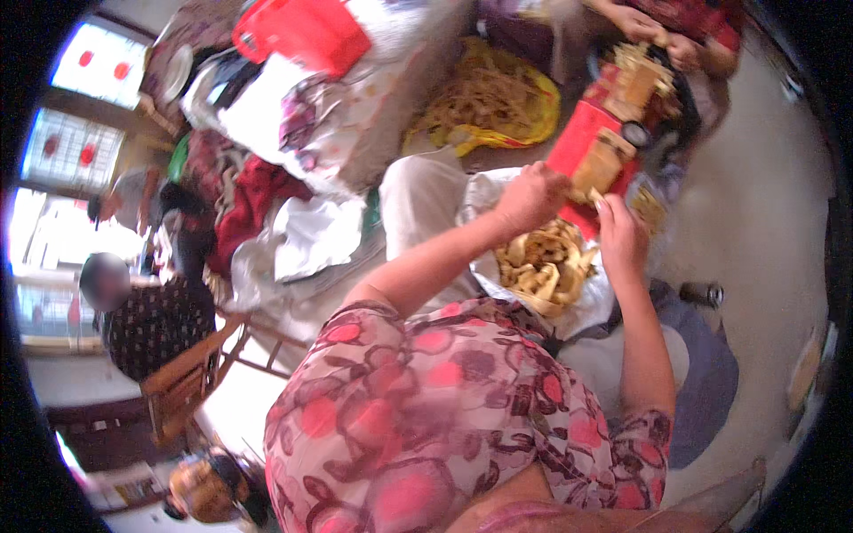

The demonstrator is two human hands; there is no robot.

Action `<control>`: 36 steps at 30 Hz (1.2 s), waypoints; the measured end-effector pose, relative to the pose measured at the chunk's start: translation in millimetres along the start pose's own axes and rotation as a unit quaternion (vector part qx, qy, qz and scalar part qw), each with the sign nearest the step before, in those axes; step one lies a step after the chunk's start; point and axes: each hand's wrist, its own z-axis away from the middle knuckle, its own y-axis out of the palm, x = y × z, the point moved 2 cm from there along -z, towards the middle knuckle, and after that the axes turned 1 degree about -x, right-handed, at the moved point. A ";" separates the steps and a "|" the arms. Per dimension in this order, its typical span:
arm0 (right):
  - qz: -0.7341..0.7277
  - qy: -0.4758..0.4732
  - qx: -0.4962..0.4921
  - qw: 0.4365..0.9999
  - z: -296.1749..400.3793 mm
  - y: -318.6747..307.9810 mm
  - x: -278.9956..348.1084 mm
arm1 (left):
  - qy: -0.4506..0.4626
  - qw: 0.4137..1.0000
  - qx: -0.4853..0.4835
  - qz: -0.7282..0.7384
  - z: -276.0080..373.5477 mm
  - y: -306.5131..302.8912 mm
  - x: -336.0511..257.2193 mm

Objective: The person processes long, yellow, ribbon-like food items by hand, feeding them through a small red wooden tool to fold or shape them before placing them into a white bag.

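My left hand (536, 194) has its fingers curled at the near end of a red board (572, 143), beside a wooden block (596, 170) on it. What lies inside those fingers is hidden. In my right hand (622, 226) a small pale piece (595, 194) is pinched between thumb and fingertips, just off the block's near corner. Below both hands, a white bag (603, 303) lies open on my lap. It holds a heap of curled, pale-brown strips (546, 263), whose material I cannot tell.
Across the board, a person's hands (656, 40) work above another wooden block (633, 83) and pale sticks. A yellow-rimmed sack (550, 106) of thin strips stands on the floor. A dark can (703, 294) is at right. A red basket (303, 33) and a wooden chair (183, 380) stand leftward.
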 end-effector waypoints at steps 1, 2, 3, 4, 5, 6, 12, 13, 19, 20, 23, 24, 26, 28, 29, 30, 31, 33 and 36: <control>0.014 -0.100 -0.028 0.995 4.1 -6.2 20.5 | 0.067 0.990 -0.084 -0.093 14.3 -5.1 -4.8; 0.005 -0.120 -0.007 0.993 11.3 -8.8 26.8 | 0.069 0.997 -0.025 -0.038 25.9 -5.3 -4.9; -0.022 -0.141 -0.011 0.990 18.9 -7.4 32.5 | 0.072 0.997 0.033 0.018 37.5 -3.4 -5.6; -0.051 -0.163 -0.013 0.985 26.8 -5.6 41.2 | -0.050 0.972 0.151 0.171 54.2 16.7 4.7; -0.078 -0.183 -0.016 0.980 33.9 -5.0 47.6 | -0.165 0.896 0.260 0.320 72.3 36.5 10.8; -0.107 -0.198 -0.010 0.974 41.1 -1.6 46.8 | -0.258 0.769 0.316 0.492 84.0 35.0 3.1; -0.193 -0.274 0.037 0.942 50.7 10.0 57.6 | -0.376 0.516 0.115 0.761 77.6 46.2 -1.3; -0.227 -0.228 0.076 0.944 51.4 13.3 54.5 | -0.377 0.545 0.125 0.738 76.0 46.0 -0.1; -0.516 0.108 0.167 0.833 54.1 20.5 38.3 | -0.371 0.625 0.177 0.663 77.4 43.2 -15.3; -0.474 0.088 0.150 0.863 50.8 20.5 31.0 | -0.399 0.597 0.179 0.673 78.9 44.2 -19.7; -0.324 0.058 0.122 0.936 46.9 2.4 40.4 | -0.236 0.783 0.250 0.518 76.0 26.0 -31.8; -0.318 0.027 0.084 0.944 46.0 4.9 45.8 | -0.161 0.885 0.198 0.390 73.2 17.5 -34.4; -0.351 0.075 0.071 0.931 43.2 4.4 45.4 | 0.001 0.992 0.077 0.096 68.4 -6.8 -46.5; -0.442 0.111 0.043 0.889 39.9 12.8 34.8 | 0.053 0.991 -0.012 0.122 65.4 -27.7 -53.9; -0.530 0.161 0.099 0.827 39.5 14.0 32.6 | 0.078 0.986 -0.056 0.135 63.0 -36.2 -56.1; -0.605 0.213 0.153 0.752 39.0 4.8 39.3 | 0.044 0.993 -0.042 0.105 60.3 -38.0 -56.8; -0.669 0.264 0.206 0.664 41.0 -0.5 45.4 | 0.100 0.988 -0.061 0.101 58.6 -40.5 -60.6; -0.675 0.301 0.210 0.640 40.6 0.0 46.2 | 0.212 0.968 -0.096 0.098 55.0 -42.9 -65.4; -0.598 0.226 0.173 0.750 44.6 3.0 25.6 | 0.204 0.965 -0.041 0.160 50.8 -31.0 -60.0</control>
